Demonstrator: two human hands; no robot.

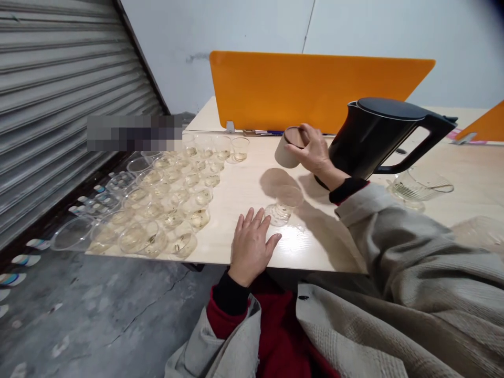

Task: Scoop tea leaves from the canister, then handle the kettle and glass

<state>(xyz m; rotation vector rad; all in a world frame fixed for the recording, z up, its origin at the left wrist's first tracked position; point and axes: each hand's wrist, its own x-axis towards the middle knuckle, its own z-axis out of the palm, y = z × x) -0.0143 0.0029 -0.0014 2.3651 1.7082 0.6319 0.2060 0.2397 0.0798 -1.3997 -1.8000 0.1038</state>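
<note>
My right hand (313,152) grips a beige-grey cup (281,153) near its rim, raised above the table and tilted. The cup's inside looks brownish; its contents cannot be made out. Below and slightly nearer stands a clear plastic cup (289,198) with nothing coloured visible in it. My left hand (252,242) lies flat on the table's near edge, fingers stretched out, close to that clear cup. Left of it, several rows of clear plastic cups (183,241) hold pale yellow liquid with dark bits at the bottom.
A black electric kettle (364,142) stands just right of my right hand, its handle pointing right. Beyond it is a ribbed clear glass jug (425,185). An orange divider (315,86) borders the table's back. Several bottles (100,197) stand left, beside a rolling shutter (66,94).
</note>
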